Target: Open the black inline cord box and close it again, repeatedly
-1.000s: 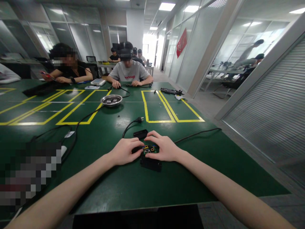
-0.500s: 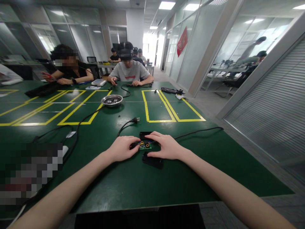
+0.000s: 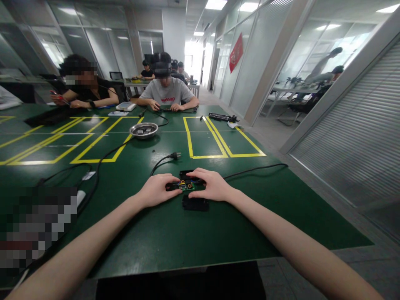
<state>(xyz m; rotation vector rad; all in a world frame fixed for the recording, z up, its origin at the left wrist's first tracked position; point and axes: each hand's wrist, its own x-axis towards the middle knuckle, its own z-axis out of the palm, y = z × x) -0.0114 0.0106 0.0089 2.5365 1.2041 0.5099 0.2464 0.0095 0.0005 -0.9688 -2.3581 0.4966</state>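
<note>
A small green circuit board (image 3: 186, 186) with copper-ringed coils lies between my hands, black cables running out from both ends. My left hand (image 3: 158, 189) closes thumb and fingers around the board's left end. My right hand (image 3: 214, 185) arches over the right-hand wires, its thumb and fingers apart. Its fingertips are by the black case half (image 3: 185, 172) behind the board; whether they touch it I cannot tell. In front of the board, just below my right thumb, lies a second black case half (image 3: 195, 203). The power plug (image 3: 175, 156) rests beyond my left hand.
A metal bowl (image 3: 143, 130) with small parts stands farther back, near yellow tape outlines (image 3: 209, 157). A black cable (image 3: 98, 175) crosses the left side beside a blurred-out object (image 3: 40, 229). A folded black tripod-like item (image 3: 222, 117) lies at the back. Co-workers sit across the table (image 3: 150, 246).
The front case half has turned to lie straighter, and my right thumb has come off it toward the board. The view has shifted slightly. Across the table, a co-worker's raised hand has come down.
</note>
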